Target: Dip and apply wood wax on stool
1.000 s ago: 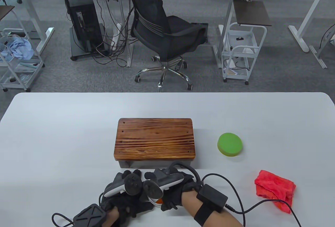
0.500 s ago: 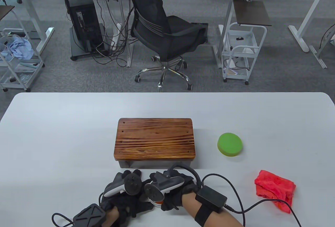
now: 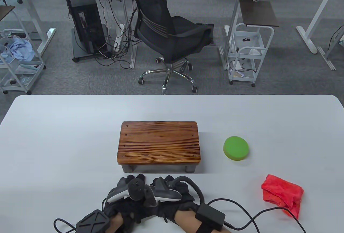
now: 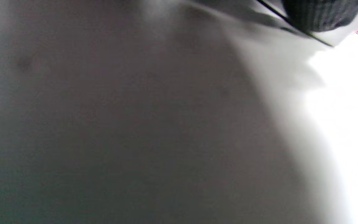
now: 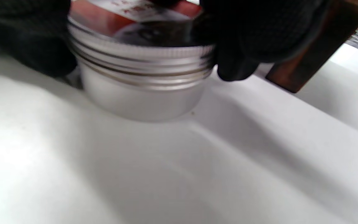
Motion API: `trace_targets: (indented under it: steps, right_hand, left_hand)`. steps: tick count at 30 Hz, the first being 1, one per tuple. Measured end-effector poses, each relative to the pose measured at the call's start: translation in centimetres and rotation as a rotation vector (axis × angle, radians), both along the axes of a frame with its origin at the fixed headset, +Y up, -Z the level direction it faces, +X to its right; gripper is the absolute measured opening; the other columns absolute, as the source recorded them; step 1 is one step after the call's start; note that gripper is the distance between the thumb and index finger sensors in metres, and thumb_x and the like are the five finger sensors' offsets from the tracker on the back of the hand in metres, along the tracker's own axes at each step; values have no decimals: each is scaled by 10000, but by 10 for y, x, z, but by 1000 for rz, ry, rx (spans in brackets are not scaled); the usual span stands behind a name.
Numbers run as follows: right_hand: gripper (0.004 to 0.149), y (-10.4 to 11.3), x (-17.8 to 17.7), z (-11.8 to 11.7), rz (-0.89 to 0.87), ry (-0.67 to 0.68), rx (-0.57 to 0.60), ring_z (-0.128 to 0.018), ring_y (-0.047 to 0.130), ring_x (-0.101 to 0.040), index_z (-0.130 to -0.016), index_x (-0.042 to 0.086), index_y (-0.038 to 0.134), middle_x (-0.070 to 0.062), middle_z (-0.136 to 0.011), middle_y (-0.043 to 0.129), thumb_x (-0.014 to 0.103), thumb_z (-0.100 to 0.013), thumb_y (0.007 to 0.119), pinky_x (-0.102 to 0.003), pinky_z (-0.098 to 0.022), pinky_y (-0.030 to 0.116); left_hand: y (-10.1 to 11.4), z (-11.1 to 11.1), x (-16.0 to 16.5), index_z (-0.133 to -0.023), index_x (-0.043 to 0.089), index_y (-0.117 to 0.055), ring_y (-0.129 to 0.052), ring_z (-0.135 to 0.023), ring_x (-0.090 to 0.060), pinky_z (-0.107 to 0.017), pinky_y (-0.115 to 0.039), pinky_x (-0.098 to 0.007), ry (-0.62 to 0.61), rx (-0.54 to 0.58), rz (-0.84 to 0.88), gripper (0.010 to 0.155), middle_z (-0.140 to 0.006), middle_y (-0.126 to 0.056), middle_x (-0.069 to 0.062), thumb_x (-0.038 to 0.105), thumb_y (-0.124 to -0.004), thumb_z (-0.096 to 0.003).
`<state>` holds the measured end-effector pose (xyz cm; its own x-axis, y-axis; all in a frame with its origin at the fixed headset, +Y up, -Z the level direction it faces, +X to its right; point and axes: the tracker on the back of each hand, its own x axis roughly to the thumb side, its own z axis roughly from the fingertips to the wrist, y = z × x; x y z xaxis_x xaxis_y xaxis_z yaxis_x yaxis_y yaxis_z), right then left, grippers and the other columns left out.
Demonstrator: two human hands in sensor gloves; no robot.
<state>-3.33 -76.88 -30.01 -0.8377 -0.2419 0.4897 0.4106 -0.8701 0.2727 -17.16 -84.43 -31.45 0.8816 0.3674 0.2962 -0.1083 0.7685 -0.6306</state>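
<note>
Where seemingly gripped, tin [image 5: 141,77] between hands [image 3: 150,195].

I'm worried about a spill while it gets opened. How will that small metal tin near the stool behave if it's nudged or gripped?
The tin is squat and flat-bottomed, so it probably won't tip. Its smooth metal wall on the slick white table suggests it may slide or spin unless held. The threaded rim probably gives gloved fingers some purchase.

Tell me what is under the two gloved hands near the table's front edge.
A round silver tin with a threaded rim stands on the table, gloved fingers on its top. Its contents are covered.
</note>
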Motion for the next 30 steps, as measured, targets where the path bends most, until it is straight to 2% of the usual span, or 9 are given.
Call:
trace_targets:
  steps: [8, 10, 13, 16, 20, 22, 24, 27, 30]
  right_hand:
    - [767, -1, 0, 1, -3, -6, 16, -741, 855, -350, -1044, 163, 426, -146, -1051, 526, 660, -520, 683, -432, -518, 863]
    - [771, 1, 5, 0, -33, -14, -4, -774, 846, -346, -1042, 172, 426, -132, -1085, 501, 674, -519, 687, -437, -533, 858]
    - [823, 9, 14, 1, -105, -11, -35, -849, 815, -314, -1067, 168, 400, -132, -1111, 481, 698, -508, 690, -450, -558, 842]
    - [911, 23, 22, 6, -185, 29, 5, -910, 823, -266, -1113, 168, 350, -177, -1140, 463, 727, -477, 686, -517, -590, 815]
    - [913, 49, 33, 18, -262, 81, 143, -917, 814, -399, -1144, 208, 382, -184, -1163, 479, 740, -463, 679, -599, -597, 777]
    - [893, 66, 42, 25, -274, 117, 319, -895, 840, -394, -1140, 213, 437, -155, -1143, 563, 737, -459, 679, -600, -589, 786]
    - [872, 79, 53, 30, -326, 115, 416, -909, 830, -397, -1135, 229, 480, -121, -1131, 616, 738, -456, 681, -618, -597, 774]
    - [863, 97, 79, 30, -434, 74, 497, -950, 786, -415, -1136, 244, 496, -110, -1135, 618, 739, -454, 683, -648, -614, 747]
    - [883, 106, 107, 25, -485, 6, 571, -990, 731, -432, -1150, 264, 447, -117, -1160, 564, 749, -451, 682, -663, -626, 726]
  left_hand:
    - [1, 2, 2, -1054, 468, -50, 235, -898, -553, -554, 19, -799, 0, 18, -26, 774, -1091, 250, -199, 749, -587, -574]
    - [6, 5, 2, -1059, 433, -38, 167, -928, -574, -586, -37, -812, 10, 69, -39, 817, -1102, 203, -227, 744, -609, -564]
    - [20, 14, 0, -1072, 415, -136, 19, -972, -592, -611, -126, -818, 26, 200, -61, 846, -1143, 53, -255, 730, -686, -511]
    - [44, 25, -2, -1106, 353, -202, -97, -998, -605, -634, -197, -813, -25, 302, -132, 929, -1171, -72, -276, 710, -754, -449]
    - [79, 40, -5, -1145, 279, -217, -205, -1022, -606, -662, -271, -803, -67, 418, -159, 1015, -1194, -183, -284, 704, -778, -414]
    - [103, 48, -9, -1149, 264, -236, -275, -1025, -598, -666, -292, -801, -47, 509, -113, 1021, -1197, -246, -286, 698, -786, -406]
    - [124, 55, -17, -1152, 254, -256, -309, -1022, -596, -667, -301, -803, -15, 586, -48, 1018, -1194, -284, -291, 699, -785, -405]
    - [156, 63, -36, -1156, 258, -268, -301, -1024, -598, -665, -289, -813, 48, 730, 65, 1015, -1198, -291, -289, 695, -789, -402]
    - [177, 65, -57, -1158, 280, -248, -206, -1036, -605, -651, -230, -836, 109, 850, 105, 1018, -1211, -222, -276, 698, -788, -403]
